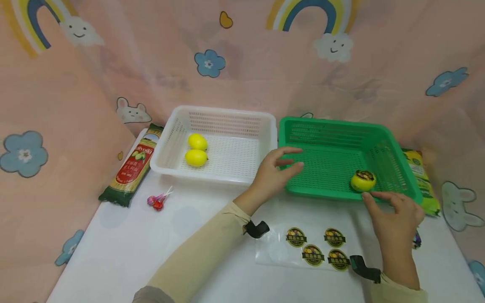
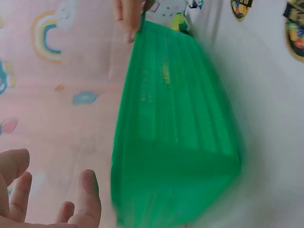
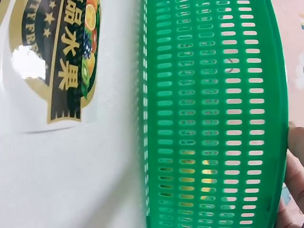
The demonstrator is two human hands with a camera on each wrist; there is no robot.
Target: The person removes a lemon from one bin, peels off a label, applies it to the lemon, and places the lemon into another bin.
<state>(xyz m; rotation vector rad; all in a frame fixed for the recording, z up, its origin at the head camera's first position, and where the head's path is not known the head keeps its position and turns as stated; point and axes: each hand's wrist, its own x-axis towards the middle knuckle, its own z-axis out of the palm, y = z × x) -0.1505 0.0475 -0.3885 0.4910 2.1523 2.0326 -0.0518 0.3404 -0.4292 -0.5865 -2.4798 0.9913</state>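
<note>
In the head view, a yellow lemon [image 1: 362,184] with a dark, gold-edged sticker on top lies in the green basket [image 1: 322,193], near its front right. My right hand [image 1: 398,216] is at the basket's front rim, thumb and index fingertips beside that lemon, nothing between them. Through the basket's slots in the right wrist view, the yellow of the lemon [image 3: 187,183] shows. My left hand [image 1: 273,174] hovers by the green basket's left end, fingers spread and holding nothing. Two plain lemons [image 1: 196,158] lie in the white basket [image 1: 227,178].
A clear sheet with several round fruit stickers [image 1: 312,255] lies in front of the green basket. Lollipops [image 1: 157,202] and a red-and-green pasta packet [image 1: 134,164] are at the left. Behind the right hand is a green-yellow packet [image 1: 424,185]. A pink printed curtain [image 1: 242,84] borders the table.
</note>
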